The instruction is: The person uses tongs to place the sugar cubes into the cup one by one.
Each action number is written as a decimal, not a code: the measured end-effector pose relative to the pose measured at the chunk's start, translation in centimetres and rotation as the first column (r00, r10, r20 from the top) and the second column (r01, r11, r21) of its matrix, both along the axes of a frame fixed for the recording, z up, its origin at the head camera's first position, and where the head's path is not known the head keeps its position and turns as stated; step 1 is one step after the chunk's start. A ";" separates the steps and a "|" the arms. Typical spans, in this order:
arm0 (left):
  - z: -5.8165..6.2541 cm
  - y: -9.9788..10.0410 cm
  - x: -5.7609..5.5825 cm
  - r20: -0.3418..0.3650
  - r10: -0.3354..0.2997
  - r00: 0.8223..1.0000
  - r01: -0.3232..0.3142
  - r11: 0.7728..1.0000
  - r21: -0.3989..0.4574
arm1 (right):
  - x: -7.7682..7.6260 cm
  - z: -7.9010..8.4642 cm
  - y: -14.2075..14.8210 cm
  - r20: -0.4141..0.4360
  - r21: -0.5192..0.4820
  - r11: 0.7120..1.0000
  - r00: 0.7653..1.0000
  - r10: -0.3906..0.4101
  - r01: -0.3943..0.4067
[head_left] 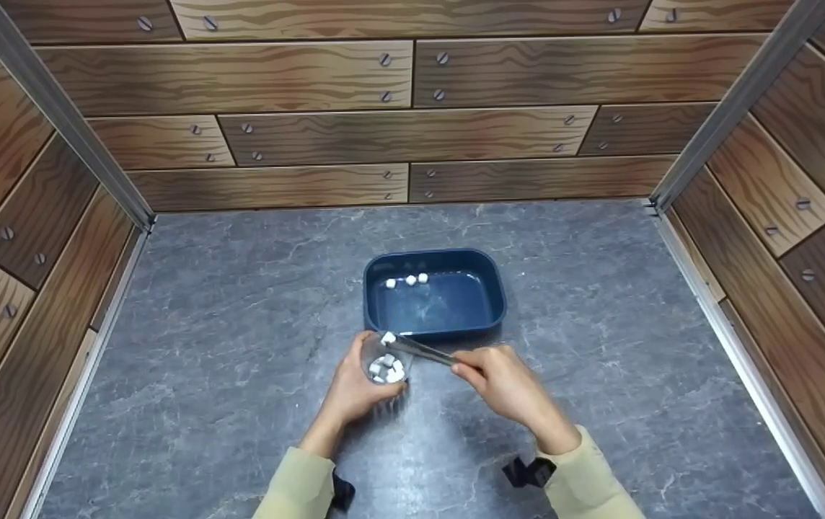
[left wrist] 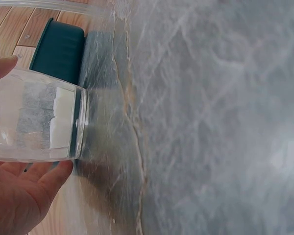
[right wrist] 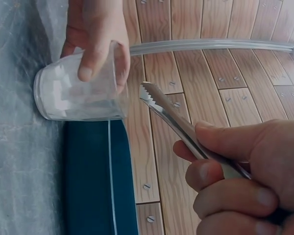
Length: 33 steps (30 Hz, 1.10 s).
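My left hand [head_left: 351,389] grips a clear cup [left wrist: 7,127] with several small white cubes [head_left: 387,370] inside, thumb on one side and fingers on the other. The cup stands upright on the grey surface, close before the near wall of a blue tray [head_left: 495,317]. In my right hand [head_left: 505,382] are metal tongs [right wrist: 172,120] with toothed tips, pinched between thumb and fingers. Their tips are over the cup's mouth, and a single white cube [head_left: 388,337] shows right at them in the head view. Three white cubes [head_left: 411,280] lie in the tray, near its back left.
A grey marbled surface [head_left: 239,324] lies under everything. Wood-patterned panels [head_left: 311,133] rise at the back and on both sides, with metal rails [head_left: 722,122] along their corners and lower edges.
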<state>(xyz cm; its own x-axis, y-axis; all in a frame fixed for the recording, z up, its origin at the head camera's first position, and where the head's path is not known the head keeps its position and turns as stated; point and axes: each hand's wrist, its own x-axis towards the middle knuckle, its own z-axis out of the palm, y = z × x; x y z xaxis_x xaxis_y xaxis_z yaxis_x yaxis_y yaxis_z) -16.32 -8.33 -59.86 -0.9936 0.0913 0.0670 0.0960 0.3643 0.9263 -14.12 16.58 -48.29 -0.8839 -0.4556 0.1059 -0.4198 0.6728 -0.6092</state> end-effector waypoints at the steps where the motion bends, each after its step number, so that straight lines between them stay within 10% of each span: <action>1: 0.0 0.0 0.0 -0.005 -0.001 1.000 0.001 1.000 0.005 | 0.1 -0.1 0.0 0.014 -0.002 1.000 1.000 0.003 -0.003; 33: 0.2 -0.2 0.2 -0.016 -0.022 1.000 0.022 1.000 0.021 | -3.0 -2.3 0.4 0.169 0.018 0.954 0.940 -0.297 0.299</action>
<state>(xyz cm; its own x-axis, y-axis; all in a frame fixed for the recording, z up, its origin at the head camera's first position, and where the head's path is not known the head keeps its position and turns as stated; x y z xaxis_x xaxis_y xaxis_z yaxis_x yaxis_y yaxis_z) -16.08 -8.51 -59.62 -0.9902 0.1115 0.0845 0.1181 0.3419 0.9323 -17.13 16.95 -50.57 -0.9843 -0.1685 -0.0536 -0.0918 0.7462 -0.6594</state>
